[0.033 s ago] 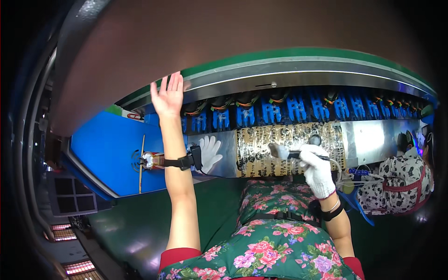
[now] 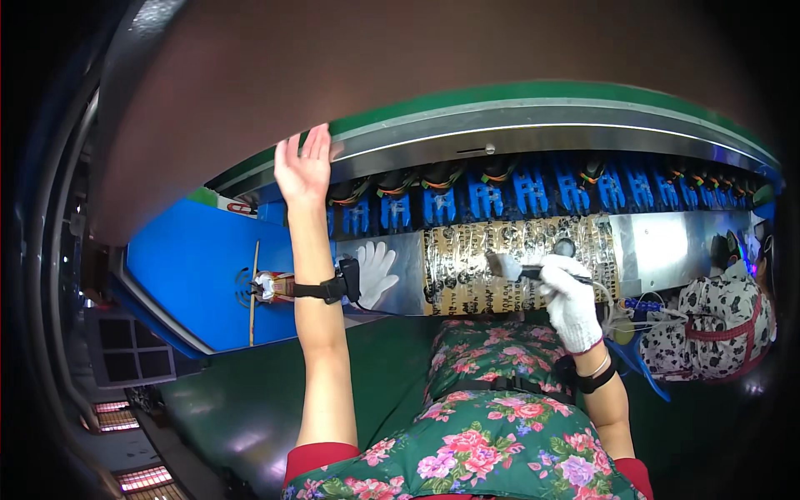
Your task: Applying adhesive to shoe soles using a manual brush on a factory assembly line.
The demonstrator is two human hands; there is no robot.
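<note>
Slightly higher than a moment ago, the bare left hand (image 2: 303, 169) reaches up, fingers spread, touching the metal rail (image 2: 533, 133). Head view: the gloved right hand (image 2: 569, 302), shifted a little right, is clamped on a dark tool (image 2: 523, 272) held against the patterned roll (image 2: 517, 262) below blue clips (image 2: 533, 193).

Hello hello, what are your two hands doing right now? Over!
Left hand bare, open, raised against the metal rail. Right hand, white-gloved, gripping a small dark-handled tool at the patterned panel. Spare white glove lying left of the panel.
</note>
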